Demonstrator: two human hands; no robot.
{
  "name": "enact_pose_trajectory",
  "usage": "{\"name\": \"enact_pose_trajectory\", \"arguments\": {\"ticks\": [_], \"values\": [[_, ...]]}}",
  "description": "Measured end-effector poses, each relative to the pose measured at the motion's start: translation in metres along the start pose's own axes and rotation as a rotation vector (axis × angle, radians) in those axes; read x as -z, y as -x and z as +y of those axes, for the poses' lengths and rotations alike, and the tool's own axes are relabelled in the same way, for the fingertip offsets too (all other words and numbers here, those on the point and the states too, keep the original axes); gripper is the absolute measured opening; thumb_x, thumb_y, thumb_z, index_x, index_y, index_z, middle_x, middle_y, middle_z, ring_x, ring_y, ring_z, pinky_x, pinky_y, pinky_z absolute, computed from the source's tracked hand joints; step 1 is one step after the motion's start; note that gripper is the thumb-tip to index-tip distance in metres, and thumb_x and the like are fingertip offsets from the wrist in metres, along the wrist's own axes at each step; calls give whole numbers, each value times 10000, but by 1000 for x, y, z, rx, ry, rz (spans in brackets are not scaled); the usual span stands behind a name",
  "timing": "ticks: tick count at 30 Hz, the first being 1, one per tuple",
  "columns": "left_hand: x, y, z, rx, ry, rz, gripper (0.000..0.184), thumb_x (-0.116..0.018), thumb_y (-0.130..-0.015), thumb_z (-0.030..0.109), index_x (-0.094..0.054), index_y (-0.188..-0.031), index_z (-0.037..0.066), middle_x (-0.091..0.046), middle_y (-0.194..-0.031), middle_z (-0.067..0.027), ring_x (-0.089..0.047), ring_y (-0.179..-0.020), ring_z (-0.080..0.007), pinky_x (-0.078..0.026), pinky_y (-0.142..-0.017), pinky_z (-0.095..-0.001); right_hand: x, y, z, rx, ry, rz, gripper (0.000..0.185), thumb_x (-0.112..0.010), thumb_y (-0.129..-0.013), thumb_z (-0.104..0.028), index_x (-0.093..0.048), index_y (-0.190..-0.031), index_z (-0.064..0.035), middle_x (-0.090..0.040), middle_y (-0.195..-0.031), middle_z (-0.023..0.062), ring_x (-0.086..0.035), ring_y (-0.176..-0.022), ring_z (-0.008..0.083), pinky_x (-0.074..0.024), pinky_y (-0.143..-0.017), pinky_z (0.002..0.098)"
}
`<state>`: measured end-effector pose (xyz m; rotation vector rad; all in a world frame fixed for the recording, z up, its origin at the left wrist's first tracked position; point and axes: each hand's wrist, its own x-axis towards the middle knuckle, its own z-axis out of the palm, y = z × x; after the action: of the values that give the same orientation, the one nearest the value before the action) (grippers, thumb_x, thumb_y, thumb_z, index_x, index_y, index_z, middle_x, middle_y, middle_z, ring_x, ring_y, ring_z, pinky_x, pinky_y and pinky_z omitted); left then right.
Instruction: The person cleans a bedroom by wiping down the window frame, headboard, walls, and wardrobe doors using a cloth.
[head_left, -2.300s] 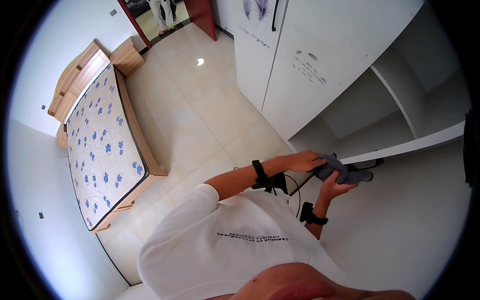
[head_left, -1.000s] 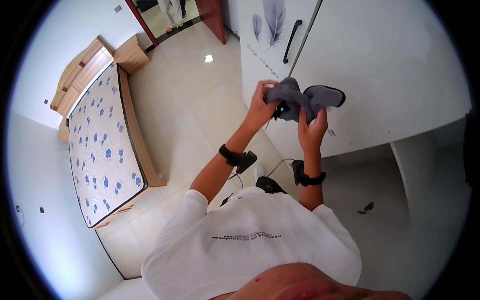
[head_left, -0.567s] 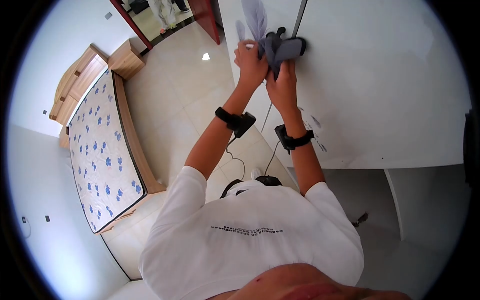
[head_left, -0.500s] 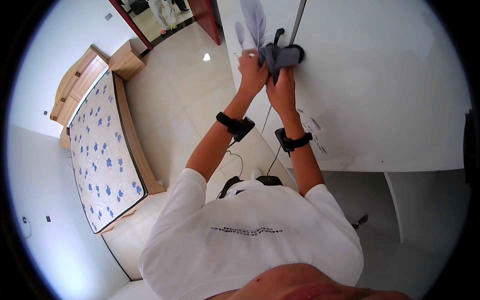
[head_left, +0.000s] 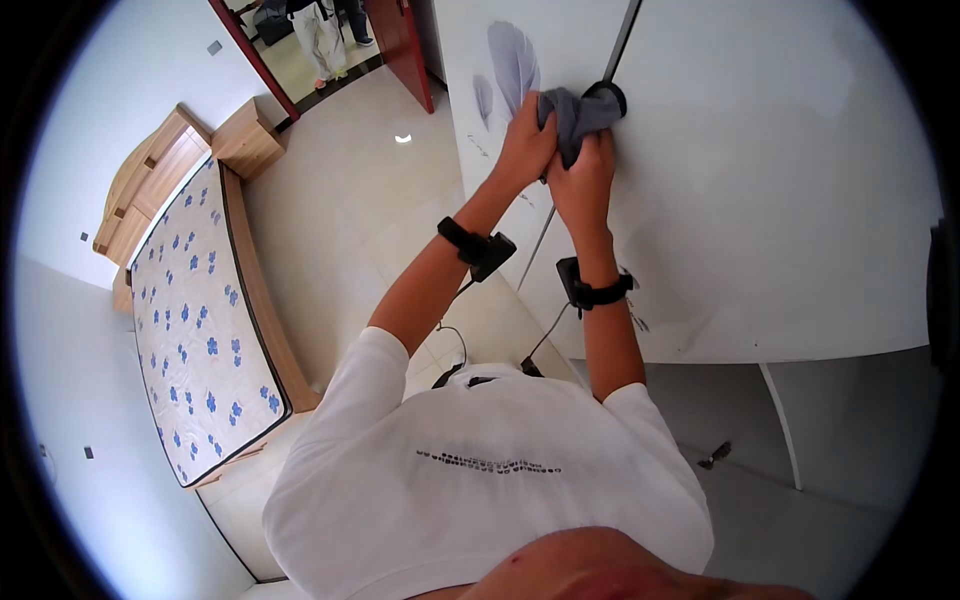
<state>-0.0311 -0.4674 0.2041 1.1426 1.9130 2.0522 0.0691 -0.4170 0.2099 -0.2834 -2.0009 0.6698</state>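
Note:
A crumpled grey cloth [head_left: 572, 118] is bunched against the black handle [head_left: 613, 94] of a white cabinet door [head_left: 760, 180]. My left hand [head_left: 527, 148] grips the cloth from its left side, with the fingers curled. From below, my right hand [head_left: 586, 178] holds the cloth, and its fingertips are partly hidden in the folds. The two hands are close together over the seam between the doors. On the left door, a grey feather print [head_left: 513, 65] shows just above my left hand.
To the left stands a bed with a flowered mattress [head_left: 205, 330], beside a wooden nightstand [head_left: 248, 140]. A red door [head_left: 402, 50] stands open at the back, with people partly visible beyond. Below the cabinet doors is an open compartment [head_left: 720, 400] holding a small dark object [head_left: 715, 455].
Both hands and the cloth have shifted slightly right in view. A black handle seen above the cloth earlier is now covered. The camera view has also tilted a little.

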Motion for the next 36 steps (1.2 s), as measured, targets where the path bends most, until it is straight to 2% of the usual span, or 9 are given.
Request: {"name": "enact_pose_trajectory", "arguments": {"ticks": [7,12,15,17,20,22,26,32,36], "values": [[1,29,-79,120,-143,-104,349,-532,-948,311,-417,-1143,45,-639,-961,-290,-638,-939,-455,-494,-793,-450,-33,53,46,-129,79,-106,491,-650,-777,-5,-492,-1241,35,-548,-1159,255,-553,-1061,447,-469,-886,481],[-8,58,-106,77,-371,-73,298,-547,-915,190,-483,-1137,1,-594,-1034,-251,-614,-980,-386,-478,-834,-420,-4,95,51,-218,187,-239,403,-660,-749,-2,-575,-1142,25,-587,-1128,206,-578,-1055,397,-486,-874,461],[-30,73,-55,62,-47,-22,322,-632,-818,70,-469,-1090,16,-544,-959,-208,-574,-914,-361,-466,-804,-400,51,104,24,15,327,75,443,-683,-710,-19,-609,-1146,0,-599,-1096,156,-590,-1020,352,-486,-875,432],[-44,75,5,-200,11,-114,376,-652,-755,-25,-447,-1064,37,-535,-958,-182,-577,-878,-335,-474,-756,-385,102,100,4,153,435,242,481,-606,-683,29,-643,-1159,-26,-604,-1126,122,-559,-1046,318,-452,-921,438],[-74,76,76,-241,218,-357,397,-713,-744,-34,-484,-1057,53,-533,-994,-145,-592,-861,-302,-495,-732,-364,168,95,-12,202,602,629,347,-594,-806,-104,-633,-1134,0,-584,-1130,160,-541,-1053,337,-433,-931,466],[-94,81,99,-538,107,-495,294,-710,-808,102,-516,-1028,78,-529,-1001,-120,-595,-804,-335,-499,-687,-389,206,92,-20,243,869,814,291,-590,-867,-140,-614,-1109,19,-522,-1160,167,-519,-1063,318,-438,-921,461],[-133,114,99,-608,-46,-552,235,-682,-839,186,-541,-1003,94,-517,-965,-92,-603,-803,-310,-492,-662,-404,235,112,4,159,722,939,275,-587,-846,-66,-614,-1106,20,-503,-1141,156,-513,-1055,308,-438,-922,457],[-147,156,48,-688,-250,-454,234,-670,-785,128,-547,-983,123,-512,-918,-60,-548,-875,-245,-431,-757,-368,249,163,27,113,730,753,268,-573,-817,-73,-619,-1064,20,-531,-1047,154,-538,-977,291,-469,-865,425],[-151,172,64,-693,-103,-526,222,-627,-795,97,-543,-998,126,-509,-909,-56,-561,-824,-248,-450,-701,-379,274,155,6,188,751,851,263,-582,-831,-89,-613,-1067,23,-550,-1041,149,-552,-980,281,-479,-856,408]]}}
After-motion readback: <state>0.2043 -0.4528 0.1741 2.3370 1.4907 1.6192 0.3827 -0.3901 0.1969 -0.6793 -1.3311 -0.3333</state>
